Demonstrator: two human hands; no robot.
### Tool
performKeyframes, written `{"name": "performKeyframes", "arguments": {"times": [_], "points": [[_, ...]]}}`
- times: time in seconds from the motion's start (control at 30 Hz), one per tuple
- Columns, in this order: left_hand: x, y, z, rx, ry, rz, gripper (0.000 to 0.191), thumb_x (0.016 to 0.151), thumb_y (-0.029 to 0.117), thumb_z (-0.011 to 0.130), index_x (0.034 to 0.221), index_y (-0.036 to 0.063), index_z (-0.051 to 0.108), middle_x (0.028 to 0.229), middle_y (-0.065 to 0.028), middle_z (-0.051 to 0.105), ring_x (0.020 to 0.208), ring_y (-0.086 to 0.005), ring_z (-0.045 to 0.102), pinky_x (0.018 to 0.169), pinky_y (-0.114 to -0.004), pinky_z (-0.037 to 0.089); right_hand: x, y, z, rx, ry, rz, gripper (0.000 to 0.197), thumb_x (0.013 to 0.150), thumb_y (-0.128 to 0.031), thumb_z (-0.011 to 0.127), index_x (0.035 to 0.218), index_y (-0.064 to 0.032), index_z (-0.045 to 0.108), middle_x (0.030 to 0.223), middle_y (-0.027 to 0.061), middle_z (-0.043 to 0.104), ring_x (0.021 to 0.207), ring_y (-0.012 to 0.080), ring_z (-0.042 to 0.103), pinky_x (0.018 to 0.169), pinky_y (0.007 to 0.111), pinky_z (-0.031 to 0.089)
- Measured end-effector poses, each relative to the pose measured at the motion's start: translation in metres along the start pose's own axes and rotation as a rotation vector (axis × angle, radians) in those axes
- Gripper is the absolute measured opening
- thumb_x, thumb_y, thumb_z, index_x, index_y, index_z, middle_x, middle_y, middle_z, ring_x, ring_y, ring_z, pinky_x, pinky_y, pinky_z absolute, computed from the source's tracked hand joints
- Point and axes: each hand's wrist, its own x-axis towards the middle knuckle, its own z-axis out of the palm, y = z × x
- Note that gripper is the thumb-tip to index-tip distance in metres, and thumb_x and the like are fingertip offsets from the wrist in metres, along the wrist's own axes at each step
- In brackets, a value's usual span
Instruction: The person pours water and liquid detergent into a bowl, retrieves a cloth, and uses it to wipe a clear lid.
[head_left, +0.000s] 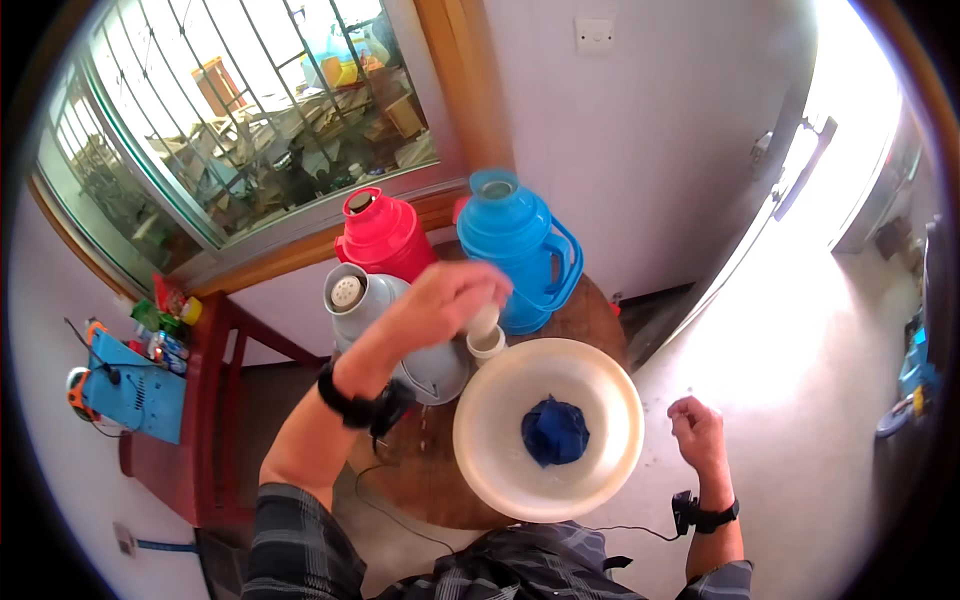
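Note:
My left hand (454, 304) reaches over the round wooden table. Its fingers grip a small whitish cylindrical piece (484, 322), partly hidden by the hand and blurred. Right under that piece is a small white container (487, 344); I cannot tell whether the two touch. Beside it, a large cream plastic basin (481, 465) holds a crumpled dark blue cloth (555, 431). My right hand (697, 431) hangs in the air to the right of the basin, fingers curled, with nothing visible in it.
A blue vacuum flask (506, 247), a red flask (386, 232) and a grey flask (435, 371) stand at the table's (405, 480) back and left. A red-brown wooden stand (169, 472) carries a blue device (142, 397). A barred window (255, 112) and an open door (750, 217) border the space.

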Motion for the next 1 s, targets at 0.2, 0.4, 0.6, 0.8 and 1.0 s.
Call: {"name": "performKeyframes", "arguments": {"times": [0.2, 0.4, 0.6, 0.8, 1.0], "points": [[-0.112, -0.042, 0.033, -0.308, 0.063, -0.347, 0.022, 0.09, 0.014, 0.044, 0.096, 0.0018, 0.061, 0.083, -0.0034, 0.062, 0.069, -0.0087, 0.056, 0.055, -0.022, 0.044, 0.066, -0.023, -0.02, 0.042, -0.06, -0.019, 0.017, 0.081, -0.014, 0.058, 0.087, 0.0017, 0.061, 0.064, 0.0055, 0.06, 0.059, 0.0105, 0.057, 0.056, 0.024, 0.045], [-0.225, -0.08, 0.081, -0.591, 0.442, -0.668, 0.023, 0.091, 0.021, 0.044, 0.1, 0.0051, 0.059, 0.085, -0.005, 0.064, 0.067, -0.009, 0.057, 0.049, -0.021, 0.043, 0.178, -0.024, 0.03, 0.153, -0.165, -0.194, 0.027, 0.079, -0.019, 0.062, 0.095, 0.0028, 0.061, 0.077, 0.0091, 0.063, 0.072, 0.0151, 0.06, 0.067, 0.029, 0.048], [-0.275, -0.053, 0.171, -0.617, 0.855, -1.022, 0.021, 0.091, 0.023, 0.046, 0.097, 0.0076, 0.059, 0.083, -0.0043, 0.065, 0.065, -0.0091, 0.057, 0.047, -0.021, 0.042, 0.249, -0.044, 0.117, 0.32, -0.234, -0.43, 0.033, 0.079, -0.024, 0.066, 0.096, 0.0035, 0.059, 0.081, 0.0088, 0.063, 0.075, 0.0157, 0.058, 0.071, 0.031, 0.047], [-0.274, -0.006, 0.241, -0.641, 1.083, -1.144, 0.023, 0.091, 0.022, 0.046, 0.098, 0.0041, 0.058, 0.08, -0.0062, 0.064, 0.059, -0.0098, 0.056, 0.045, -0.021, 0.041, 0.261, -0.047, 0.161, 0.423, -0.472, -0.369, 0.027, 0.079, -0.026, 0.067, 0.077, 0.0001, 0.061, 0.066, 0.0053, 0.061, 0.062, 0.0141, 0.056, 0.059, 0.029, 0.045], [-0.281, 0.015, 0.286, -0.634, 1.159, -1.188, 0.022, 0.09, 0.023, 0.046, 0.096, 0.005, 0.058, 0.079, -0.0084, 0.065, 0.059, -0.0116, 0.059, 0.042, -0.022, 0.043, 0.261, -0.039, 0.187, 0.788, -0.344, -0.278, 0.024, 0.08, -0.021, 0.066, 0.066, -0.0018, 0.059, 0.054, -0.0008, 0.052, 0.048, 0.0077, 0.046, 0.046, 0.025, 0.036]]}}
